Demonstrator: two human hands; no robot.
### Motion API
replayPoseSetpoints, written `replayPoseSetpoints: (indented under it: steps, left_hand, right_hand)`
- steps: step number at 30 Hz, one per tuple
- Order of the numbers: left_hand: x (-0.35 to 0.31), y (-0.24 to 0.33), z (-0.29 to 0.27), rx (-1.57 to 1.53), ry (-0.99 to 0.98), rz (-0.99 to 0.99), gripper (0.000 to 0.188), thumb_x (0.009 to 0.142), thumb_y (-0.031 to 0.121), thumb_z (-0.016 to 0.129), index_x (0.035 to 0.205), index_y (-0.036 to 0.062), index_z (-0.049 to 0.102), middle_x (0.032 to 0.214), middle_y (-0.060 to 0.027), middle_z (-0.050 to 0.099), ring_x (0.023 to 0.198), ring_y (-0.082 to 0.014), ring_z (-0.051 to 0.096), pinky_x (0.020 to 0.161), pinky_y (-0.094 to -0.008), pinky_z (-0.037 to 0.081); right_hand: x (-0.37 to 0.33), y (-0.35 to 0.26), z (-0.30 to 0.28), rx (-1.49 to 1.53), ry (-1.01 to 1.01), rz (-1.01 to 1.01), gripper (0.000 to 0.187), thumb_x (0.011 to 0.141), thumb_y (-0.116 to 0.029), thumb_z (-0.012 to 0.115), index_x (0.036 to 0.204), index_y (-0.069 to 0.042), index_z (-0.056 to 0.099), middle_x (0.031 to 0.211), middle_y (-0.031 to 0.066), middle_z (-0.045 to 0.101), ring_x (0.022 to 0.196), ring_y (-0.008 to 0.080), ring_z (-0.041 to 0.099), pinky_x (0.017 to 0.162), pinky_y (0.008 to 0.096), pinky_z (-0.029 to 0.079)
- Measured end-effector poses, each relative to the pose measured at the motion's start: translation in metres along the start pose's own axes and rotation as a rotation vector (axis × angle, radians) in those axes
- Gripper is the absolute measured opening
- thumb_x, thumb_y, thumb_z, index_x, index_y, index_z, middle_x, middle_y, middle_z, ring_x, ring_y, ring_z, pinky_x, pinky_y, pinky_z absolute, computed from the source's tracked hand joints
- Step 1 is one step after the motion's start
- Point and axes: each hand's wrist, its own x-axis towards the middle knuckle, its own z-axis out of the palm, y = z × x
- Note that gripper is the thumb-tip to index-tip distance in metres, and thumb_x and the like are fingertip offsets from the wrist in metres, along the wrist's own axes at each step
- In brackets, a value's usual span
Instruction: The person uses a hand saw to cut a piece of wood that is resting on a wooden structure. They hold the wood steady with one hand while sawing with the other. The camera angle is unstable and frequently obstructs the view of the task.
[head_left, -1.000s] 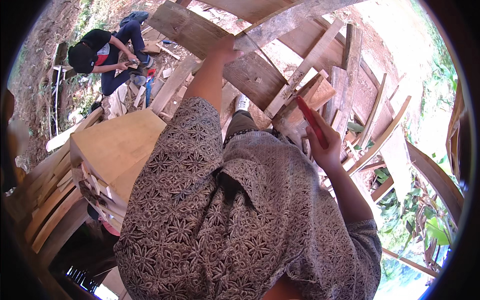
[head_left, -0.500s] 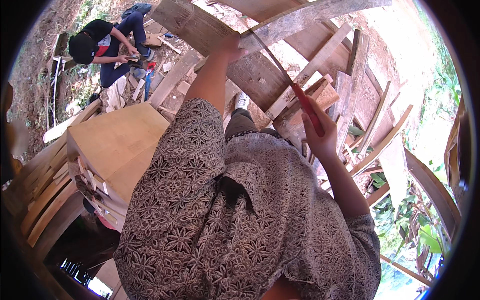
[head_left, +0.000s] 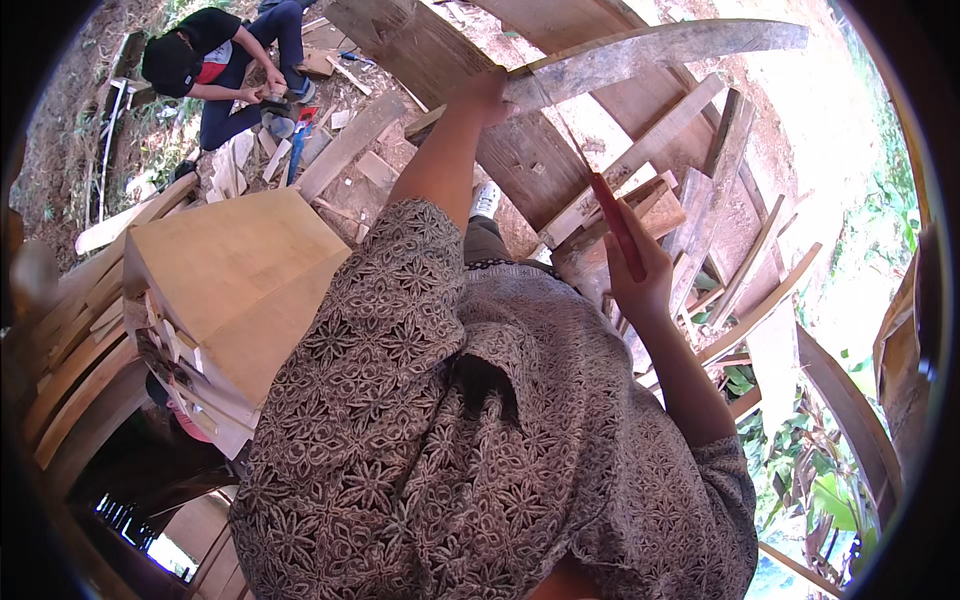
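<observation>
Overhead, a long curved plank (head_left: 660,50) held at its near end by the left hand (head_left: 485,90), fingers closed on it; right hand (head_left: 640,285) clamped round a red-handled saw (head_left: 615,225) beneath

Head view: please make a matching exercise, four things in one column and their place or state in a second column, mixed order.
Things:
1. left hand
2. right hand
3. curved plank
4. stack of flat boards

Places or states:
a. lies at the left of the picture, beside the patterned shirt
b. closed around the red handle of a saw
c. held up across the top of the picture
d. grips the end of the curved plank

Pairs: 1-d, 2-b, 3-c, 4-a
</observation>
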Motion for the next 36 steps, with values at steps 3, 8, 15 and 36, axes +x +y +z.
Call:
replayPoseSetpoints:
  steps: [3,8,15,36]
  left_hand:
    - [-0.003,0.006,-0.001,0.069,-0.002,-0.031,0.061,0.085,0.038,0.080,0.131,0.0071,0.054,0.129,-0.0200,0.064,0.123,-0.0384,0.061,0.099,-0.0516,0.049]
    - [0.009,0.001,-0.015,0.025,-0.096,-0.016,0.066,0.085,0.042,0.079,0.135,0.0068,0.053,0.136,-0.0196,0.061,0.128,-0.0371,0.059,0.101,-0.0512,0.049]
    - [0.003,0.003,-0.024,0.086,-0.126,-0.050,0.065,0.085,0.043,0.078,0.134,0.0074,0.054,0.136,-0.0180,0.062,0.127,-0.0380,0.059,0.102,-0.0519,0.048]
    - [-0.021,0.038,-0.018,0.097,0.057,-0.045,0.053,0.085,0.037,0.080,0.123,0.0099,0.055,0.125,-0.0118,0.066,0.122,-0.0362,0.061,0.095,-0.0624,0.046]
  right_hand:
    - [0.011,-0.020,-0.002,0.040,-0.048,0.113,0.052,0.096,0.005,0.055,0.145,-0.012,0.056,0.139,0.0022,0.067,0.063,0.0085,0.061,0.065,0.0267,0.053]
    - [0.006,-0.027,0.019,0.030,0.015,0.148,0.052,0.096,0.004,0.057,0.147,-0.006,0.053,0.128,0.0030,0.072,0.063,0.0047,0.056,0.061,0.0236,0.046]
    - [-0.035,-0.004,-0.024,-0.037,-0.053,0.177,0.046,0.095,0.001,0.061,0.141,0.000,0.055,0.127,0.0118,0.072,0.102,0.0137,0.070,0.086,0.0282,0.054]
    - [0.126,0.018,0.057,0.072,0.117,0.088,0.037,0.097,-0.016,0.066,0.133,-0.007,0.064,0.107,0.0149,0.076,0.096,0.0194,0.074,0.083,0.0319,0.054]
